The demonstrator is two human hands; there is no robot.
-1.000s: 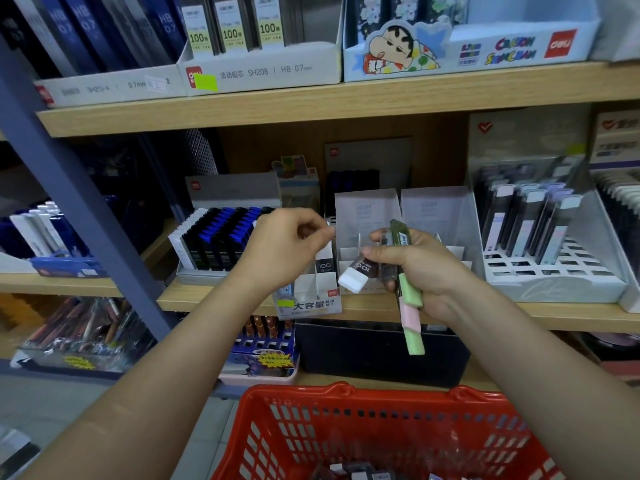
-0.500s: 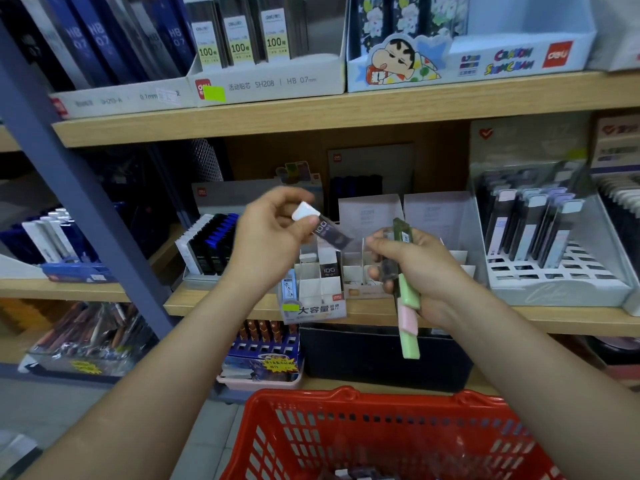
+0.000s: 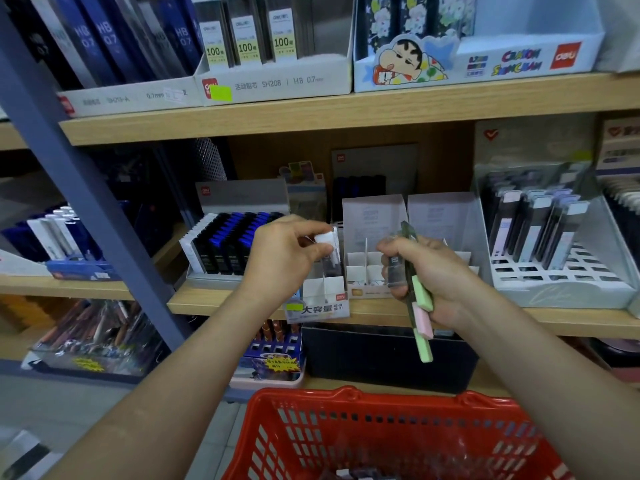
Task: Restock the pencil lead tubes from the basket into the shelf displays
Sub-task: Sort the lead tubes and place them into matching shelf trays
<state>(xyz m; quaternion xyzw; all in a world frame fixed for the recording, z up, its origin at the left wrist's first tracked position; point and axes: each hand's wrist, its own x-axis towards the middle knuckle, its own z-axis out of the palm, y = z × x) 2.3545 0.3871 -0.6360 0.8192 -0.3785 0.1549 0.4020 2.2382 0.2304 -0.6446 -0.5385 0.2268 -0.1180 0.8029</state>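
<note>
Left hand [image 3: 287, 261] pinches a white-capped lead tube [image 3: 328, 258] by its top end, thumb and fingertips curled on the cap. The tube stands upright over the back of the small display box [image 3: 323, 296], which sits at the front lip of the middle shelf [image 3: 221, 303]. The tube's lower end is lost against the box wall, so I cannot tell whether it is seated in a slot.

Right hand [image 3: 446, 282] is clenched round a bundle of tubes [image 3: 420, 306] with green and pink ends sticking out below the fist and one dark tip above. A clear tube [image 3: 396, 271] is pressed against the fingers; the count in the bundle is not readable.

Red basket [image 3: 349, 396] is low in the frame, cut off by the bottom edge. A few tubes inside show only as a dark smear at that edge.

Edges and room:
- A narrow gap lies between the two hands.
- Divided white displays [image 3: 372, 220] stand just behind that gap, with cells open at the top.
- A tray of blue-capped tubes [image 3: 228, 244] sits close on the left of the box.
- A grid tray [image 3: 561, 278] stands well apart on the right.
- The upper shelf board [image 3: 311, 116] caps the space overhead.
- A blue post [image 3: 79, 188] slants across the left.
</note>
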